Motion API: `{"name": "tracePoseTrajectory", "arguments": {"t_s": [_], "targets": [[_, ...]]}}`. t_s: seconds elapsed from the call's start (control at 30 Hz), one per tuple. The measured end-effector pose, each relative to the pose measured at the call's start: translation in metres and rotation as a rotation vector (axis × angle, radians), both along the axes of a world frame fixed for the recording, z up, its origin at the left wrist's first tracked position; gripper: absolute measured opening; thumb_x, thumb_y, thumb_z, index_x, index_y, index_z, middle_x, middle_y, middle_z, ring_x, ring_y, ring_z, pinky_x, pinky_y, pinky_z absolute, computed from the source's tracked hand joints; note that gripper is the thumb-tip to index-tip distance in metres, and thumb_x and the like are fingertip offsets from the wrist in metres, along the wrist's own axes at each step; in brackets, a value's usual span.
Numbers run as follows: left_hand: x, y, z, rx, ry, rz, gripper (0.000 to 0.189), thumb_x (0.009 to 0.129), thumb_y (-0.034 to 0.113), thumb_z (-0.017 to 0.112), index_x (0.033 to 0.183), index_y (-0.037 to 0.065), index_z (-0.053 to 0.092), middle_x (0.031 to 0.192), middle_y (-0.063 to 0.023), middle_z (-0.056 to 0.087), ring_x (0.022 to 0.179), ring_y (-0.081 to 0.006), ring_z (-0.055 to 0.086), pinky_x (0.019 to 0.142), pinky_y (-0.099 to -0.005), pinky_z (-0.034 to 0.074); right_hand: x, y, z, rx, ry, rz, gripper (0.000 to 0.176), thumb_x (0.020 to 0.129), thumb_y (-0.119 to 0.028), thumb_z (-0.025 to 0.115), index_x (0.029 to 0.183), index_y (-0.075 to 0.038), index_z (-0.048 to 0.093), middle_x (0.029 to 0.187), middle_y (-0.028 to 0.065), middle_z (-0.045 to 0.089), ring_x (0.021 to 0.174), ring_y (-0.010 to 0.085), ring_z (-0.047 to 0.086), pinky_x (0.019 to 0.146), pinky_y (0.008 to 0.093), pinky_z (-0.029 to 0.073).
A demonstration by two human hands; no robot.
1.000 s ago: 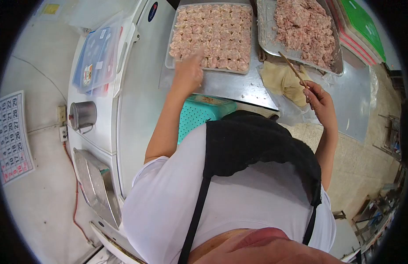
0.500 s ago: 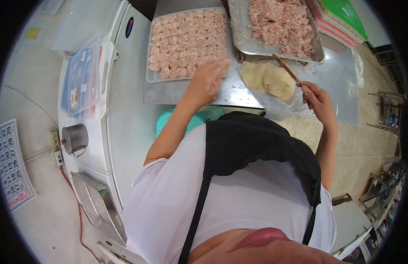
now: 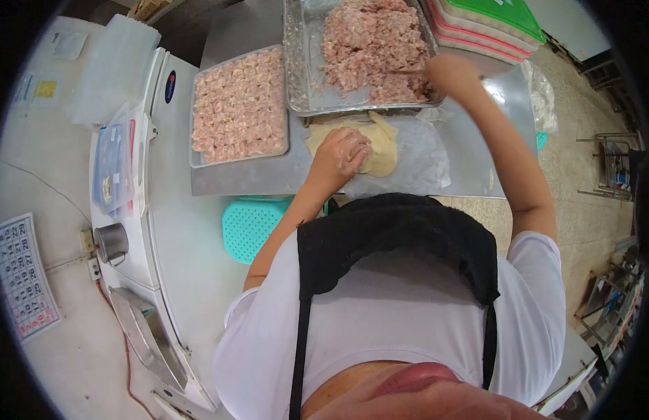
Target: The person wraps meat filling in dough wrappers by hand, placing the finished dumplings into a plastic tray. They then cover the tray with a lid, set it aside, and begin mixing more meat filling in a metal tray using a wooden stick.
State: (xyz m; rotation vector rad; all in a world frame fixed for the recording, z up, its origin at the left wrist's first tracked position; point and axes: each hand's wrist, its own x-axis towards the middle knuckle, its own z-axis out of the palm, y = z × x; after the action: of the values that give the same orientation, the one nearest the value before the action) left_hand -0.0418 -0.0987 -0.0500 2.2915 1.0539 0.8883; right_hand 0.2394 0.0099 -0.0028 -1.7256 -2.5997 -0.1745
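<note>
My right hand [image 3: 453, 75], smeared by motion, grips a thin wooden spatula [image 3: 407, 71] whose far end is at the ground meat [image 3: 373, 45]. The pinkish meat lies heaped in a large metal tray [image 3: 296, 84]. My left hand [image 3: 344, 152] has its fingers curled over a stack of pale yellow dough wrappers [image 3: 382, 155], seemingly closed on a wrapper; its fingertips are partly hidden. The wrappers rest on a clear plastic sheet [image 3: 422, 157]. Left of them, a plastic tray [image 3: 286, 143] holds close rows of filled dumplings [image 3: 239, 105].
The metal table [image 3: 233, 183] ends just in front of my apron. Stacked containers with a green lid [image 3: 503, 15] stand at the back right. A teal perforated stool [image 3: 251, 229] is below the table, and a white refrigerator [image 3: 188, 280] stands on the left.
My right hand has moved up and left, bringing the spatula to the meat. My left hand has gone from the dumpling tray to the wrappers. The whole view has shifted.
</note>
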Motion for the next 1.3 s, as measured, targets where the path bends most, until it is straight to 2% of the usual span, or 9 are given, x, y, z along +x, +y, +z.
{"name": "tracePoseTrajectory", "arguments": {"t_s": [0.27,0.37,0.5,0.57,0.63,0.73,0.97,1.03,1.3], "targets": [[0.071,0.020,-0.033,0.329,0.359,0.106,0.021,0.078,0.015,0.064,0.098,0.008,0.066,0.102,-0.0121,0.062,0.101,-0.0331,0.055,0.092,-0.0411,0.042,-0.014,-0.008,0.027,-0.080,-0.047,0.256,0.016,0.076,-0.012,0.057,0.072,-0.002,0.068,0.073,0.0145,0.067,0.070,0.0294,0.067,0.061,0.0393,0.054],[0.075,0.020,-0.023,0.008,0.535,0.123,0.023,0.077,0.016,0.064,0.098,0.008,0.066,0.105,-0.0120,0.063,0.107,-0.0334,0.054,0.097,-0.0423,0.039,-0.005,0.008,0.015,0.015,-0.010,0.235,0.017,0.076,-0.013,0.056,0.073,-0.002,0.068,0.073,0.0146,0.067,0.070,0.0301,0.067,0.061,0.0404,0.054],[0.061,0.016,-0.022,-0.191,0.018,0.135,0.016,0.084,0.019,0.062,0.092,0.006,0.064,0.104,-0.0121,0.063,0.099,-0.0276,0.058,0.090,-0.0411,0.045,-0.018,-0.017,0.000,-0.029,0.030,0.432,0.017,0.077,-0.013,0.055,0.074,-0.001,0.067,0.075,0.0149,0.067,0.072,0.0306,0.067,0.063,0.0413,0.053],[0.050,0.012,-0.020,-0.229,-0.284,0.161,0.016,0.087,0.021,0.061,0.090,0.005,0.063,0.102,-0.0124,0.064,0.094,-0.0249,0.060,0.086,-0.0390,0.048,-0.009,0.003,0.021,-0.196,-0.019,0.244,0.015,0.076,-0.011,0.055,0.073,-0.002,0.067,0.073,0.0160,0.067,0.071,0.0317,0.067,0.063,0.0425,0.054],[0.040,0.009,-0.006,-0.774,-0.899,0.298,0.021,0.093,0.024,0.055,0.097,0.004,0.061,0.101,-0.0147,0.063,0.087,-0.0217,0.060,0.079,-0.0340,0.051,0.004,0.033,0.007,-0.101,0.015,0.221,0.016,0.077,-0.011,0.055,0.073,-0.002,0.067,0.073,0.0162,0.067,0.071,0.0321,0.067,0.063,0.0428,0.054],[0.019,0.013,0.012,-1.051,-1.415,0.225,0.024,0.095,0.023,0.053,0.105,0.002,0.057,0.101,-0.0166,0.063,0.086,-0.0219,0.061,0.080,-0.0332,0.051,-0.011,0.020,-0.021,-0.026,0.083,0.318,0.016,0.078,-0.012,0.054,0.074,-0.003,0.067,0.072,0.0161,0.067,0.071,0.0326,0.067,0.062,0.0434,0.054],[-0.015,0.007,0.049,-0.901,-0.947,0.244,0.027,0.096,0.021,0.050,0.111,0.000,0.056,0.110,-0.0165,0.061,0.097,-0.0217,0.061,0.084,-0.0349,0.051,-0.009,0.023,0.014,-0.323,-0.121,0.251,0.017,0.079,-0.016,0.057,0.076,-0.004,0.069,0.073,0.0152,0.067,0.071,0.0320,0.067,0.061,0.0428,0.054],[-0.025,0.014,0.042,-0.869,-1.030,0.221,0.028,0.095,0.020,0.051,0.112,-0.001,0.056,0.110,-0.0146,0.061,0.099,-0.0219,0.061,0.086,-0.0356,0.050,-0.015,0.008,-0.014,-0.082,-0.026,0.300,0.019,0.080,-0.016,0.055,0.078,-0.004,0.069,0.072,0.0145,0.066,0.070,0.0317,0.067,0.061,0.0430,0.054],[-0.063,0.036,0.032,-0.721,-1.129,0.304,0.023,0.090,0.017,0.060,0.107,0.001,0.062,0.101,-0.0072,0.065,0.092,-0.0147,0.061,0.081,-0.0270,0.049,-0.078,0.001,-0.025,-0.420,0.254,0.178,0.032,0.091,-0.028,0.049,0.083,-0.002,0.068,0.077,0.0173,0.066,0.074,0.0350,0.066,0.070,0.0433,0.052]]}}
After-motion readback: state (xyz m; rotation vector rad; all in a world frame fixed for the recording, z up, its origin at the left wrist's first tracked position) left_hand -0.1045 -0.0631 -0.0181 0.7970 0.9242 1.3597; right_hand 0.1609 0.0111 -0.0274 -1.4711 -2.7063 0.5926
